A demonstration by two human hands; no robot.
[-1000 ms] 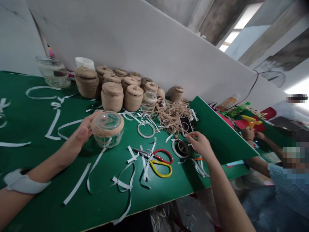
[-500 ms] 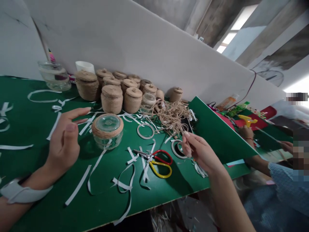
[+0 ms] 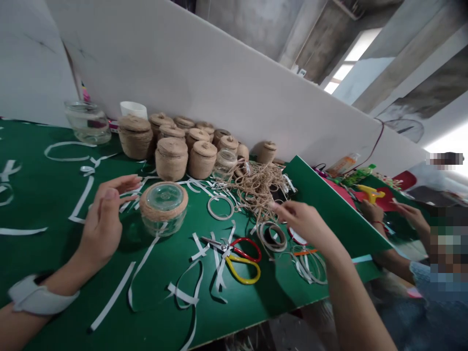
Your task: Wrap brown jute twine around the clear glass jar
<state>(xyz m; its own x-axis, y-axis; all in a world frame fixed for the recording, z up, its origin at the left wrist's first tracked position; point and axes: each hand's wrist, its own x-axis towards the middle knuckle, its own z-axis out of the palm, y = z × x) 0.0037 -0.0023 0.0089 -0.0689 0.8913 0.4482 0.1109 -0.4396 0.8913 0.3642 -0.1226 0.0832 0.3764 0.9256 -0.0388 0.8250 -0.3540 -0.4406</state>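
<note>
My left hand (image 3: pixel 104 222) hovers open just left of a low glass jar (image 3: pixel 163 208) whose lid rim is wrapped in jute twine; the fingers point toward the jar without touching it. My right hand (image 3: pixel 305 222) reaches into the edge of a loose tangle of jute twine (image 3: pixel 258 185), its fingers pinched on a strand. Red and yellow scissors (image 3: pixel 239 253) lie on the green table (image 3: pixel 47 195) between my hands, beside tape rolls (image 3: pixel 272 236).
Several twine-covered jars (image 3: pixel 171 156) stand along the white wall with a bare glass jar (image 3: pixel 87 122) and a white cup. White paper strips (image 3: pixel 113 295) litter the table. At the right another person's hands (image 3: pixel 373 212) work near a yellow glue gun (image 3: pixel 371 192).
My left hand let go of the jar and drew back open. My right hand lifted from the tape roll, then reached forward into the twine tangle.
</note>
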